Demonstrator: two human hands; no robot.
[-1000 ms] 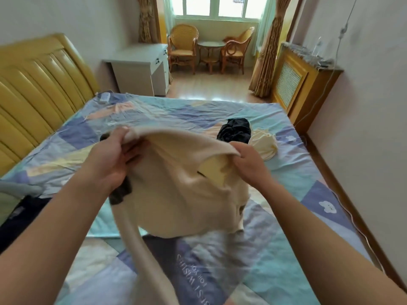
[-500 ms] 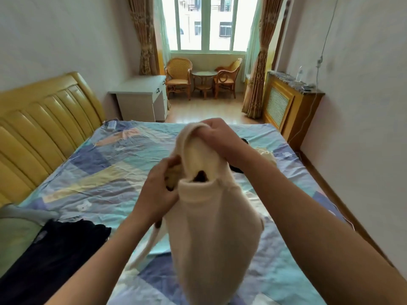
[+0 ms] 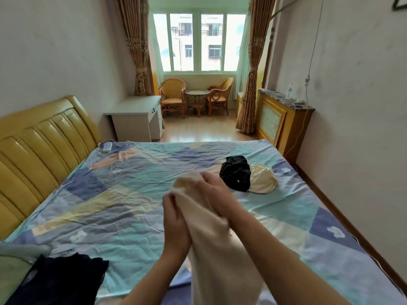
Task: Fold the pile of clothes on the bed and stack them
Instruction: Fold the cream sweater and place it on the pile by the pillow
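Observation:
A cream garment [image 3: 217, 243] hangs down in front of me above the bed [image 3: 123, 194], gathered into a long narrow shape. My left hand [image 3: 175, 225] grips its left edge. My right hand [image 3: 217, 194] holds its top end from the right, and the two hands are close together. Further off on the right side of the bed lies a small pile: a crumpled black garment [image 3: 236, 172] beside a pale yellow one [image 3: 263, 180]. A dark navy garment [image 3: 63, 278] lies flat at the near left corner.
The patchwork sheet covers the bed, with a yellow padded headboard [image 3: 37, 146] on the left. A white remote [image 3: 107, 147] lies at the far left corner. Beyond are a white desk [image 3: 134, 116], wicker chairs and a wooden cabinet [image 3: 284, 119] along the right wall.
My hands have come together from holding the cream garment spread wide, and it now hangs narrow. My view has tilted up, showing more of the window and the black and yellow pile.

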